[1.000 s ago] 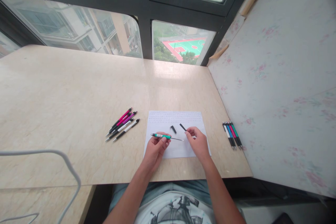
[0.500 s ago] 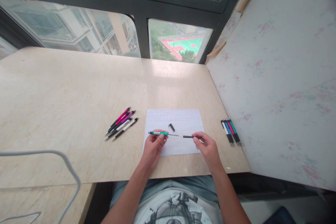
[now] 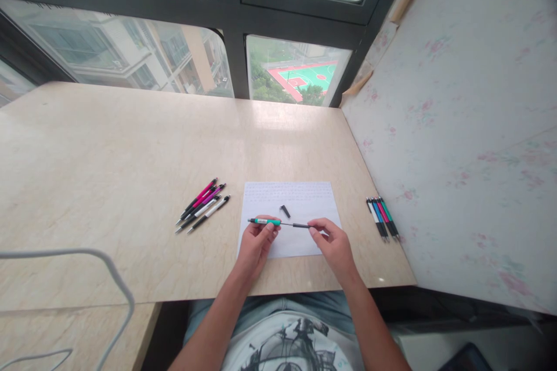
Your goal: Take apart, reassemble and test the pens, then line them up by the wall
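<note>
My left hand (image 3: 260,237) is closed around a green pen barrel (image 3: 272,222), its black clicker end pointing left. A thin refill (image 3: 286,224) sticks out of the barrel's right end. Between the fingertips of my right hand (image 3: 333,242) is a black pen grip section (image 3: 301,225), lying in line with the barrel, its left end around the refill's tip. A gap with bare refill shows between grip section and barrel. Just beyond the hands, a small black pen cap (image 3: 284,211) rests on the sheet of written paper (image 3: 289,194).
Left of the paper lies a loose pile of several pens (image 3: 202,207), pink, purple and white. At the right, by the wall, several pens (image 3: 382,218) lie side by side. A grey cable (image 3: 111,266) arches over the lower left. The window (image 3: 300,72) stands behind the table.
My right hand has moved left, bringing the black grip section over the refill's tip. Earlier a small gap separated them. My left hand has barely shifted.
</note>
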`<state>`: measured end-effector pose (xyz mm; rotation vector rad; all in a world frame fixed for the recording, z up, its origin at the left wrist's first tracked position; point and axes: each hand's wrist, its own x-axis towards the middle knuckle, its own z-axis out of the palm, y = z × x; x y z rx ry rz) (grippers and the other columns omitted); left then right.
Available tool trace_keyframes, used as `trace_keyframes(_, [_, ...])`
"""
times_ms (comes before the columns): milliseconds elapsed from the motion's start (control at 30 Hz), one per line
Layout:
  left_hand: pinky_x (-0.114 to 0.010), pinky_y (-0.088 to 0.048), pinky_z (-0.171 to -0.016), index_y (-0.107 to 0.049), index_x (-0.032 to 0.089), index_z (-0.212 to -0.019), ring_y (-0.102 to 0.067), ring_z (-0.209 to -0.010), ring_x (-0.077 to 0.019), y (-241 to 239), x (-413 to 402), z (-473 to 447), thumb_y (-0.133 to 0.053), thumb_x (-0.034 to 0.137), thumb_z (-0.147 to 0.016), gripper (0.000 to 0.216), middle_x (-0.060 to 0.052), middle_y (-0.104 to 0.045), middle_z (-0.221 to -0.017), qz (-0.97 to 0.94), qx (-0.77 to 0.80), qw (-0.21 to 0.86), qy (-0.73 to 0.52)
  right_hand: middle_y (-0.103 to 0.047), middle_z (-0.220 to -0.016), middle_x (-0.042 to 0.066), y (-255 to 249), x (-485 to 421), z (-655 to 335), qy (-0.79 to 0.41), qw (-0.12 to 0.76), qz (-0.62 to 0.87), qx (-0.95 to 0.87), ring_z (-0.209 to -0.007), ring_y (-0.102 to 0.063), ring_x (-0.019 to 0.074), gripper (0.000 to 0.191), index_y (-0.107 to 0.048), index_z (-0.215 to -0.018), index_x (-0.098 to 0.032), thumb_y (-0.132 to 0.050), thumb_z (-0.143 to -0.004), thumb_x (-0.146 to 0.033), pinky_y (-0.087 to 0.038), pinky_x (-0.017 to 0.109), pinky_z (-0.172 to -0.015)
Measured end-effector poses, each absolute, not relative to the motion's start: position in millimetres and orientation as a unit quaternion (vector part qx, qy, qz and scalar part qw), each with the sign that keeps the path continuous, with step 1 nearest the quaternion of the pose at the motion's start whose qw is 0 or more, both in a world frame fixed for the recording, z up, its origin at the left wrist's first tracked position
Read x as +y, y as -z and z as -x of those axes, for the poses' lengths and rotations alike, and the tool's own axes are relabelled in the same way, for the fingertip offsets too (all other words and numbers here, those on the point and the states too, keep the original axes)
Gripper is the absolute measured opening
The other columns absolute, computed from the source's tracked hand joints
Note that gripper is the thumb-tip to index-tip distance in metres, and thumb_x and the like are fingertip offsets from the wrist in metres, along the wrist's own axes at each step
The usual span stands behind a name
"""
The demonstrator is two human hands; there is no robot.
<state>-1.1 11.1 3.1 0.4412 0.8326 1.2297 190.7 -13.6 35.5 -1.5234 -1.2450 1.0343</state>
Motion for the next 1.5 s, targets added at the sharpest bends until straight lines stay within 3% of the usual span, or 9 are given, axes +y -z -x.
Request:
trace_keyframes(667, [-0.024, -0.046, -0.074, -0.069, 0.016, -0.086, -0.061, -0.076, -0.0128, -7, 9, -2, -0.077, 0.022, -0.073, 0.017, -0.004, -0.070, -0.086, -0.236, 0.378, 0.714, -0.540, -0.071, -0.085, 0.006, -31, -9, -166, -0.397, 0.441, 0.615, -0.519, -0.074, -0.063, 0.0182, 0.017, -0.070, -0.087, -0.019, -0.061, -0.084, -0.032, -0.050, 0.028, -0.064])
trace_keyframes(1000, [-0.027, -0.047, -0.074, -0.069, 0.016, -0.088, -0.062, -0.076, -0.0149, 0, 9, 0, -0.076, 0.024, -0.074, 0.017, -0.006, -0.070, -0.087, -0.288, 0.383, 0.708, -0.519, -0.054, -0.053, 0.000, -24, -9, -169, -0.388, 0.407, 0.613, -0.555, -0.052, -0.052, 0.0125, 0.047, -0.058, -0.059, -0.018, -0.045, -0.095, -0.044, -0.040, 0.024, -0.053])
trace_keyframes(1100, [-0.027, -0.047, -0.072, -0.068, 0.017, -0.090, -0.062, -0.076, -0.0146, 0, 9, 0, -0.075, 0.025, -0.075, 0.019, -0.006, -0.071, -0.088, -0.270, 0.383, 0.715, -0.519, -0.061, -0.064, 0.003, -24, -8, -168, -0.416, 0.412, 0.589, -0.557, -0.059, -0.057, 0.0141, 0.041, -0.064, -0.071, -0.017, -0.043, -0.096, -0.043, -0.043, 0.024, -0.055])
trace_keyframes(1167, [-0.026, -0.047, -0.072, -0.067, 0.017, -0.090, -0.063, -0.077, -0.0145, -2, 9, -1, -0.075, 0.026, -0.075, 0.019, -0.006, -0.071, -0.089, -0.258, 0.387, 0.718, -0.518, -0.067, -0.080, 0.005, -26, -9, -167, -0.422, 0.418, 0.574, -0.563, -0.072, -0.062, 0.0165, 0.028, -0.065, -0.091, -0.017, -0.050, -0.092, -0.041, -0.047, 0.025, -0.059])
trace_keyframes(1233, [-0.025, -0.047, -0.071, -0.066, 0.017, -0.090, -0.064, -0.077, -0.0144, -4, 10, -2, -0.075, 0.026, -0.075, 0.020, -0.006, -0.072, -0.090, -0.254, 0.390, 0.718, -0.518, -0.067, -0.089, 0.006, -29, -9, -166, -0.410, 0.422, 0.570, -0.573, -0.080, -0.063, 0.0178, 0.023, -0.063, -0.099, -0.019, -0.057, -0.088, -0.038, -0.048, 0.025, -0.062])
trace_keyframes(1333, [-0.025, -0.047, -0.070, -0.066, 0.017, -0.089, -0.064, -0.076, -0.0146, -5, 10, -2, -0.075, 0.027, -0.076, 0.019, -0.006, -0.072, -0.088, -0.266, 0.388, 0.717, -0.515, -0.067, -0.081, 0.004, -31, -9, -168, -0.388, 0.418, 0.576, -0.586, -0.074, -0.062, 0.0163, 0.020, -0.063, -0.084, -0.019, -0.056, -0.089, -0.037, -0.048, 0.024, -0.063])
trace_keyframes(1500, [-0.026, -0.047, -0.072, -0.067, 0.017, -0.089, -0.064, -0.078, -0.0157, -3, 10, -1, -0.075, 0.026, -0.076, 0.018, -0.007, -0.072, -0.088, -0.297, 0.380, 0.720, -0.499, -0.057, -0.054, 0.000, -24, -9, -171, -0.424, 0.396, 0.581, -0.571, -0.051, -0.053, 0.0123, 0.045, -0.058, -0.063, -0.018, -0.041, -0.097, -0.043, -0.042, 0.023, -0.054])
